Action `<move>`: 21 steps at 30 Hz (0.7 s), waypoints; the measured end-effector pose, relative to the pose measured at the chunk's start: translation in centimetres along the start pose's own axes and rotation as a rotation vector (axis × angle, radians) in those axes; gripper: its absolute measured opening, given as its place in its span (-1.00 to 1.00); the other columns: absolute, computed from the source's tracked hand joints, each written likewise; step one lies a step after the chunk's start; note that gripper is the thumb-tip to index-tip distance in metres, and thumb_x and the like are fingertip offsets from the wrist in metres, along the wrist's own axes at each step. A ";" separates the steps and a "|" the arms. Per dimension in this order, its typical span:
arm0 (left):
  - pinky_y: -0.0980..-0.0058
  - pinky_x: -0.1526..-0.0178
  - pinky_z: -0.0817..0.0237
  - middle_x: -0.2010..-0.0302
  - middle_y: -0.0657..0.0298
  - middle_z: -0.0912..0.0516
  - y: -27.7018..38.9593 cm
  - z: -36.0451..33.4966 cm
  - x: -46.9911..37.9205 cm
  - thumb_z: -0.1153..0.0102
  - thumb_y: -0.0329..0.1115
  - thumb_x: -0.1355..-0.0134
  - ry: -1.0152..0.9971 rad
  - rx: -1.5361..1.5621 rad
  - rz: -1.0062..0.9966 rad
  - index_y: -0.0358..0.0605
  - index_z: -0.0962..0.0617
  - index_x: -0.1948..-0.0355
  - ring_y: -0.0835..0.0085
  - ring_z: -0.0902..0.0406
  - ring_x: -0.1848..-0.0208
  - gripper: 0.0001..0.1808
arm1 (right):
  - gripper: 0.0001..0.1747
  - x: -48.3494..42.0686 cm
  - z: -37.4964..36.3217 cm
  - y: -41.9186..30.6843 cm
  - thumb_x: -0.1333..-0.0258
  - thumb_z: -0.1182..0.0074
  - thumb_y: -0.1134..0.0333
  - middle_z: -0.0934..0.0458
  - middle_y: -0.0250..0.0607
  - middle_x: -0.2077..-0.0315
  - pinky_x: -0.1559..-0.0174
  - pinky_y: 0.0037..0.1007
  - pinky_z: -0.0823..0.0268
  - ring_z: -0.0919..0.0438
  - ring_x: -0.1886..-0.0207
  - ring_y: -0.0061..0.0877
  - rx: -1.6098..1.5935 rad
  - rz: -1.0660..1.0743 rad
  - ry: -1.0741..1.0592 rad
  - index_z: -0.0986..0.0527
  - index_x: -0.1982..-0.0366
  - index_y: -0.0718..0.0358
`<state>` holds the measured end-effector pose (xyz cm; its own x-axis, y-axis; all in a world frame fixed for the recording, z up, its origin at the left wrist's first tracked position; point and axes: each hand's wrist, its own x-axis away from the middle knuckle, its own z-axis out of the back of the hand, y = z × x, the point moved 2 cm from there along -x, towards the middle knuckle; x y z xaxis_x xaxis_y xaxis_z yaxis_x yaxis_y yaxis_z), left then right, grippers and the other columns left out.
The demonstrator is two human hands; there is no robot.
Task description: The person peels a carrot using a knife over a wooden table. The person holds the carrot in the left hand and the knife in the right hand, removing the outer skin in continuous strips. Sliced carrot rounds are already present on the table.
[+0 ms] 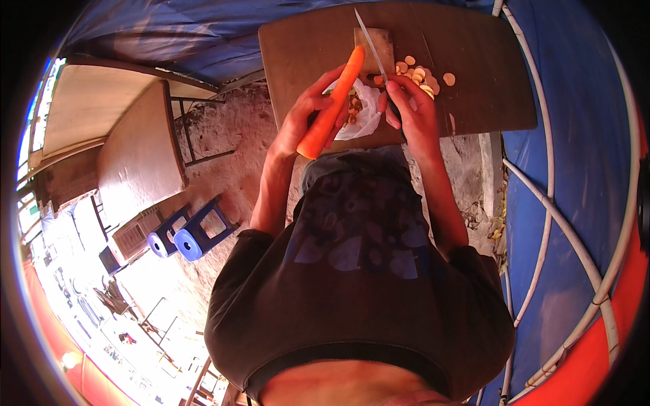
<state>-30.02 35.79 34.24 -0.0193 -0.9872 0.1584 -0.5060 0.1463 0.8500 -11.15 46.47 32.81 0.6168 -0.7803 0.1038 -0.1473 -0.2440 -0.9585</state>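
Observation:
My left hand (307, 109) grips a long orange carrot (336, 104), its thick end towards me and its narrow end tilted away over the table. In my right hand (411, 109) is a knife (371, 44) with a dark handle; the narrow blade points away from me and stays apart from the carrot. Below the hands, a white plastic bag (366, 117) lies open with small brown and orange scraps in it. A small wooden cutting board (375, 51) rests beyond the bag, partly under the blade. Several pale round slices (418, 74) are heaped to the right of the board.
The brown table (482, 66) ends close to my body. Blue plastic stools (195, 236) and tilted tabletops (139, 152) stand to the left. Bent poles (548, 167) and a blue tarp (528, 223) border the right side.

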 end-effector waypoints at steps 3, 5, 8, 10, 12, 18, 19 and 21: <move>0.56 0.61 -0.30 0.49 0.19 -0.52 -0.2 0.2 0.0 0.00 -0.09 -0.29 0.006 0.023 -0.011 -0.16 -0.21 -0.61 0.50 -0.40 0.64 -0.13 | -0.75 -0.3 -0.2 0.4 -0.58 -0.06 0.28 -0.60 -0.31 0.43 0.49 -0.65 -0.09 -0.30 0.55 -0.79 0.016 -0.012 -0.007 -0.54 -0.07 0.30; 0.55 0.61 -0.30 0.49 0.18 -0.52 -0.2 0.4 0.0 0.00 -0.11 -0.29 -0.001 0.054 -0.020 -0.17 -0.21 -0.61 0.49 -0.41 0.64 -0.13 | -0.77 -0.5 -0.7 0.5 -0.58 -0.07 0.28 -0.62 -0.27 0.42 0.49 -0.65 -0.10 -0.30 0.55 -0.79 0.012 -0.021 -0.021 -0.47 -0.06 0.27; 0.53 0.59 -0.31 0.47 0.15 -0.53 -0.4 0.7 0.2 0.02 -0.14 -0.29 -0.025 0.110 -0.020 -0.18 -0.19 -0.61 0.45 -0.43 0.64 -0.13 | -0.78 -0.5 -1.2 0.4 -0.57 -0.07 0.29 -0.65 -0.23 0.41 0.49 -0.64 -0.11 -0.33 0.54 -0.79 0.014 -0.030 -0.066 -0.39 -0.06 0.22; 0.52 0.57 -0.34 0.46 0.12 -0.54 -0.5 0.9 0.4 0.03 -0.16 -0.29 -0.045 0.137 -0.018 -0.19 -0.18 -0.60 0.43 -0.45 0.62 -0.14 | -0.77 -0.4 -1.7 0.1 -0.55 -0.10 0.32 -0.66 -0.24 0.42 0.49 -0.64 -0.13 -0.36 0.53 -0.79 0.003 -0.037 -0.083 -0.38 -0.07 0.22; 0.51 0.53 -0.35 0.44 0.11 -0.54 -0.8 1.2 0.7 0.04 -0.18 -0.29 -0.024 0.168 -0.043 -0.19 -0.18 -0.59 0.42 -0.47 0.61 -0.15 | -0.76 -0.1 -2.1 -0.4 -0.52 -0.15 0.36 -0.66 -0.28 0.45 0.47 -0.63 -0.17 -0.41 0.52 -0.78 -0.025 -0.045 -0.078 -0.40 -0.07 0.24; 0.53 0.47 -0.36 0.42 0.13 -0.53 -0.9 1.4 1.2 0.04 -0.18 -0.36 -0.058 0.166 -0.044 -0.17 -0.21 -0.57 0.43 -0.47 0.56 -0.23 | -0.62 0.9 -3.2 -2.6 -0.44 -0.21 0.45 -0.73 -0.21 0.30 0.11 -0.46 -0.51 -0.68 0.20 -0.61 0.309 0.224 -0.110 -0.47 -0.21 0.30; 0.54 0.46 -0.35 0.42 0.14 -0.53 -0.8 1.3 1.2 0.04 -0.18 -0.38 -0.089 0.171 -0.041 -0.17 -0.22 -0.57 0.44 -0.47 0.56 -0.25 | -0.60 0.9 -3.2 -3.0 -0.43 -0.22 0.46 -0.75 -0.21 0.24 0.06 -0.45 -0.52 -0.70 0.15 -0.58 0.392 0.286 -0.103 -0.49 -0.23 0.31; 0.55 0.45 -0.35 0.41 0.16 -0.52 -0.4 1.4 1.3 0.05 -0.17 -0.43 -0.083 0.091 -0.008 -0.15 -0.19 -0.60 0.46 -0.46 0.55 -0.25 | -0.56 0.8 -3.2 -3.9 -0.41 -0.23 0.48 -0.77 -0.21 0.12 -0.05 -0.43 -0.54 -0.74 0.05 -0.52 0.560 0.417 -0.083 -0.52 -0.27 0.32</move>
<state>-31.03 34.39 33.41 -0.0841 -0.9907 0.1067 -0.5828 0.1357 0.8012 -12.53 44.91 37.45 0.6558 -0.6921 -0.3014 0.0219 0.4165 -0.9089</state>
